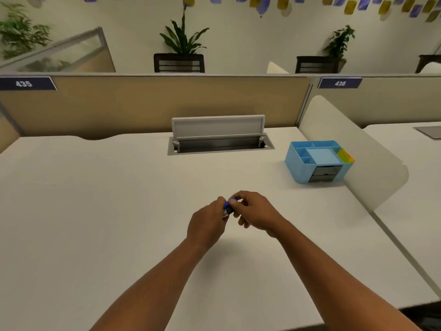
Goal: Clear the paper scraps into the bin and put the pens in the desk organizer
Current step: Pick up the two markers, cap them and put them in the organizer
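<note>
Head view of a white desk (95, 211) in an office cubicle. Two hands meet above the middle of the desk, and one pen (229, 206) shows between them: a short blue barrel with a dark band and a pale end. The left hand (207, 223) is closed around the pen's lower end; the right hand (256, 213) pinches its upper, blue end with curled fingers. Most of the pen is hidden by the fingers, so whether the blue part is a cap cannot be told. The pen lies at about 1 o'clock from the left hand and at about 9 o'clock from the right hand, touching both.

One desk organizer (317, 161), light blue with several open compartments and dark drawers in its front, stands at about 2 o'clock from the hands, well apart from them, just beside the white side divider (353, 144). A yellow-and-orange item (346, 156) sits at its right edge.

One cable hatch (219, 137), lid raised, is set in the desk at 12 o'clock from the hands. Two number plates are on the partition: 435 (23, 83) and 436 (340, 83). Three potted plants stand beyond it.
</note>
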Demonstrator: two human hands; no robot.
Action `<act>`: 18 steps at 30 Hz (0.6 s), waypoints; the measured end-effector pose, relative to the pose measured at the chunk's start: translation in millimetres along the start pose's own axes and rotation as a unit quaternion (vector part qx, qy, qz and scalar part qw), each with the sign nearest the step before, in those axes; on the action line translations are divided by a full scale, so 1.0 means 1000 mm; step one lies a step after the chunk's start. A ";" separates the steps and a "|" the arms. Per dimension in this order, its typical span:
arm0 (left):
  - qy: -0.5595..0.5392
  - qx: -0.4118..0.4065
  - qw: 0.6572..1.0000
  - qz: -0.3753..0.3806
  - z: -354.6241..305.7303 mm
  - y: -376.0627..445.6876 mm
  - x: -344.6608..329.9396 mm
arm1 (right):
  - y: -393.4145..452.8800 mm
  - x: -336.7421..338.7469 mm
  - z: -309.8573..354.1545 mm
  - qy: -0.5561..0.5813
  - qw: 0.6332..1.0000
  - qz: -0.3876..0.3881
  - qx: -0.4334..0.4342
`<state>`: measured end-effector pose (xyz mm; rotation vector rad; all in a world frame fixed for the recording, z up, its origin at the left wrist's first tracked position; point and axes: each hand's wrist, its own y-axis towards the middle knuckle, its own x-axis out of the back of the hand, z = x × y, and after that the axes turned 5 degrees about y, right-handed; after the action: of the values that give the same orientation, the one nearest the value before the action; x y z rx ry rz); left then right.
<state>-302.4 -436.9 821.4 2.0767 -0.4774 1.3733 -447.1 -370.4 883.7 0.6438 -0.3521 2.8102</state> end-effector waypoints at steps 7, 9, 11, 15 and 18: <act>-0.014 -0.047 0.999 -0.021 -0.040 0.077 -0.027 | 0.042 0.068 -0.019 -0.028 0.999 -0.043 0.011; -0.052 -0.042 0.998 -0.007 -0.052 0.098 -0.034 | 0.055 0.093 -0.021 -0.049 0.997 -0.057 0.014; -0.084 -0.035 0.996 0.009 -0.059 0.115 -0.042 | 0.066 0.123 -0.023 -0.080 0.993 -0.079 0.021; -0.133 0.001 0.991 -0.002 -0.059 0.143 -0.057 | 0.085 0.196 -0.030 -0.163 0.973 -0.159 0.034; -0.158 0.055 0.986 -0.022 -0.059 0.157 -0.064 | 0.105 0.253 -0.037 -0.202 0.949 -0.239 0.037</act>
<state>-461.7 -519.1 823.6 2.3958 -0.4905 1.0699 -712.7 -415.0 947.0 1.1520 -0.1315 2.2278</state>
